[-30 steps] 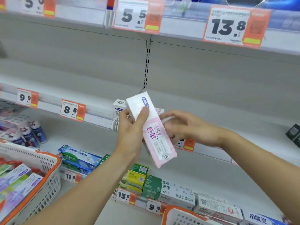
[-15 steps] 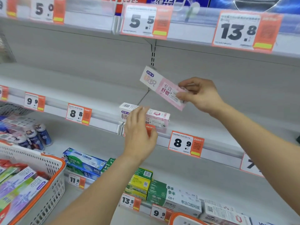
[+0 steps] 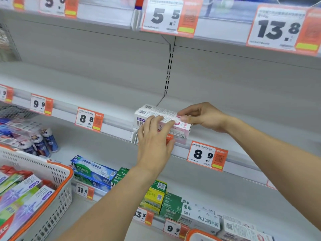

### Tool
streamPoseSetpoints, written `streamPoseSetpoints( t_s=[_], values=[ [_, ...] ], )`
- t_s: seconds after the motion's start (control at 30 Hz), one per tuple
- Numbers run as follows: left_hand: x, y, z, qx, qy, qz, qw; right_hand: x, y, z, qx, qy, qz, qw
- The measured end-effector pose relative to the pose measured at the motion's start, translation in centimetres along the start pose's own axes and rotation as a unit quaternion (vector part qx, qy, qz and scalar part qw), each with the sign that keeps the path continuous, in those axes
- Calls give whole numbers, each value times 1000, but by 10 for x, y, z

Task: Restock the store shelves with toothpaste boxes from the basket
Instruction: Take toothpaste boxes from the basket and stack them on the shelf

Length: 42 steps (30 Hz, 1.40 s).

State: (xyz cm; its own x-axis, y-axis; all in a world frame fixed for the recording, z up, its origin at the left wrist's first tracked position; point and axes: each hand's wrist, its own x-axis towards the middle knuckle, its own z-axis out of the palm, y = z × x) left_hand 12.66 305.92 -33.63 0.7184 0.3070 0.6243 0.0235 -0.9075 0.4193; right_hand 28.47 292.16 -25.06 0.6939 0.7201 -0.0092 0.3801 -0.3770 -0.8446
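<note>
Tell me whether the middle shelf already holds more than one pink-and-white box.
Yes: two pink-and-white boxes sit side by side at the middle shelf edge.

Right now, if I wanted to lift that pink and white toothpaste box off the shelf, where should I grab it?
Probably across the pink and white toothpaste box at its long sides, coming from the front. It lies flat at the shelf edge, long face toward you, with another box behind, so the back is blocked. The right end is free once the right hand lets go.
</note>
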Motion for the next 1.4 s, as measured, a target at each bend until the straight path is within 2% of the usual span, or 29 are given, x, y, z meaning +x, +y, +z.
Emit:
streamPoseSetpoints(
  t_s=[0.2, 0.27, 0.3, 0.37, 0.43, 0.47, 0.5, 0.57, 0.67, 0.77, 0.87, 0.93, 1.0, 1.1, 1.2, 1.27, 1.4],
  values=[
    [2, 4, 3, 5, 3, -7, 1000, 1, 4, 2, 17, -12, 17, 1000],
    [1, 4, 4, 6, 15, -5, 1000, -1, 1, 4, -11, 7, 10, 1000],
    [1, 5, 4, -2, 28, 2, 1000, -4, -2, 5, -42, 38, -7, 998],
    [-1, 15, 0, -48, 64, 46, 996, -19, -8, 8, -61, 148, -64, 985],
    [-5, 33, -5, -117, 88, 103, 984, -56, -15, 12, -16, 249, -119, 961],
    [-10, 46, -7, -157, 77, 123, 977, -83, -14, 13, -1, 267, -130, 955],
    [-16, 59, -8, -196, 46, 137, 970, -113, -8, 15, 5, 258, -133, 957],
    [-32, 81, -1, -249, -66, 138, 956, -176, 16, 18, 21, 188, -104, 976],
    [-64, 104, 25, -225, -258, 159, 926, -261, 77, 32, 77, 135, 58, 986],
    [-100, 118, 53, -140, -427, 191, 873, -330, 152, 50, 96, 115, 209, 966],
    [-135, 134, 71, -54, -567, 207, 796, -376, 213, 68, 54, 72, 309, 947],
    [-163, 146, 84, -29, -639, 186, 746, -396, 238, 83, 30, 21, 369, 929],
    [-197, 150, 104, -39, -674, 121, 728, -409, 255, 100, 60, -3, 420, 906],
    [-258, 138, 135, -79, -679, -7, 729, -420, 274, 122, 21, -51, 440, 896],
    [-307, 115, 147, -81, -655, -95, 746, -423, 288, 134, -87, -107, 392, 910],
    [-326, 101, 151, -40, -645, -97, 757, -422, 293, 138, -131, -105, 368, 915],
    [-331, 79, 158, 10, -591, -86, 802, -415, 310, 148, -112, -76, 359, 924]
  ],
)
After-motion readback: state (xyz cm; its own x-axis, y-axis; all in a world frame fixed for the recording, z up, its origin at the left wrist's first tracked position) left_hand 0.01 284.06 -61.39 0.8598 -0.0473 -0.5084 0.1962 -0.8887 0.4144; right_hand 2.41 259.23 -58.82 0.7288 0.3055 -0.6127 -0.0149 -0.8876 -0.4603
